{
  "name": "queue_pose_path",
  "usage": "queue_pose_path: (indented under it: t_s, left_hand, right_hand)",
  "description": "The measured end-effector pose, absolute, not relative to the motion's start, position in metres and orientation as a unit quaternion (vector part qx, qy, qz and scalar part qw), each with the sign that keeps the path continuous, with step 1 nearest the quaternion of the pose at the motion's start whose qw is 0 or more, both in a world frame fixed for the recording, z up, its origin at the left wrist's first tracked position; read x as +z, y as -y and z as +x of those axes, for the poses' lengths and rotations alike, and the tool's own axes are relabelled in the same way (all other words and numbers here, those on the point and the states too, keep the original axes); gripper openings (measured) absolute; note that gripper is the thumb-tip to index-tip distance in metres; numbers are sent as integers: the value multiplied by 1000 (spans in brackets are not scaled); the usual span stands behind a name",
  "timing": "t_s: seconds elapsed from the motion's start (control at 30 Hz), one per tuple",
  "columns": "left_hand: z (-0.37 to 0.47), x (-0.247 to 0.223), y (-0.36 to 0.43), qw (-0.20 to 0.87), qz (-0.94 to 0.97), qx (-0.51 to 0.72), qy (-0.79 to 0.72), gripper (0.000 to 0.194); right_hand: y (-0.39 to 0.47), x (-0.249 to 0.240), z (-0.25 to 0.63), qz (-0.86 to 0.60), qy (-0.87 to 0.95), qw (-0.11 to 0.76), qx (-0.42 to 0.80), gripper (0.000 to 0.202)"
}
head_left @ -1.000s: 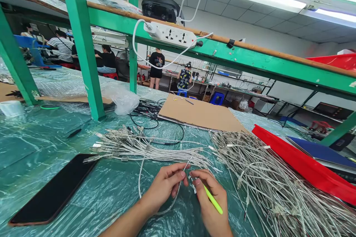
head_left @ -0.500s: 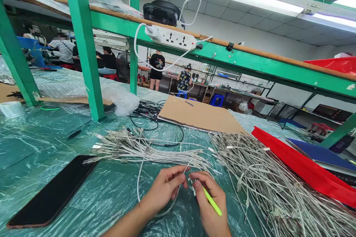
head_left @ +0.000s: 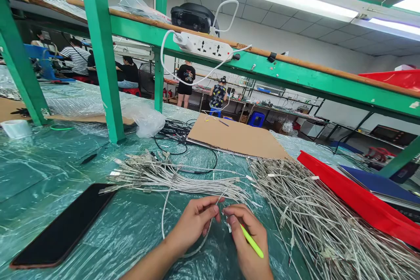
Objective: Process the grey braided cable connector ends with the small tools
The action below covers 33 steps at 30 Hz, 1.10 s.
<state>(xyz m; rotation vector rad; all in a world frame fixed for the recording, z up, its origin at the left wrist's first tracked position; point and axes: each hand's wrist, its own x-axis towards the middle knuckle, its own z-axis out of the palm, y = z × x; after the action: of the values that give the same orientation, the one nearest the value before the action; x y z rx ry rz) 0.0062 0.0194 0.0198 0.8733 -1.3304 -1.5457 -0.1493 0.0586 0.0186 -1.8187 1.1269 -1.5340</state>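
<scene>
Two hands: both were occupied above the green plastic-covered table [head_left: 138, 227], their fingertips near each other with a narrow gap between.
Left hand [head_left: 195, 221]: pinched a pale cable [head_left: 163, 216] between thumb and forefinger, the thin end poking up past the fingertips.
Cable's course: down from near a tied bundle of cables [head_left: 197, 182], behind the left wrist, then up in a loop to the pinch.
Right hand [head_left: 250, 234]: grasped a yellow-green tool [head_left: 252, 243] — slim like a pen — that slanted toward the lower right; its front end was hidden by the fingers. A small whitish piece [head_left: 229, 228] showed beside that thumb, too small to make out.
Bundle: lay beyond the hands, one connector crossing the upper corner of a dark phone [head_left: 62, 227] on the left.
Cable heap [head_left: 315, 214]: a large loose tangle spread right of the right hand, with a red tray [head_left: 357, 199] along its far side.
Behind the bundle: black cables [head_left: 177, 129] sat between a clear plastic bag [head_left: 149, 118] and a cardboard sheet [head_left: 239, 138].
Green frame [head_left: 105, 52]: rose over the table and carried a white power strip [head_left: 206, 47] on its crossbar.
</scene>
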Motion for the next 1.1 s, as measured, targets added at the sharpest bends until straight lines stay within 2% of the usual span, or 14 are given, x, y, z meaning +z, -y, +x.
queue_pose_path:
  t_s: [0.37, 0.57, 1.1]
  left_hand:
    - [4, 21, -22, 433, 362, -614, 552, 52]
    - [5, 21, -23, 419, 343, -601, 588, 40]
    - [5, 22, -24, 421, 359, -576, 602, 31]
  right_hand:
    - [-57, 15, -150, -663, -437, 222, -567, 16]
    - [-57, 14, -147, -662, -429, 233, -569, 17]
    - [-56, 13, -145, -661, -426, 235, -571, 16]
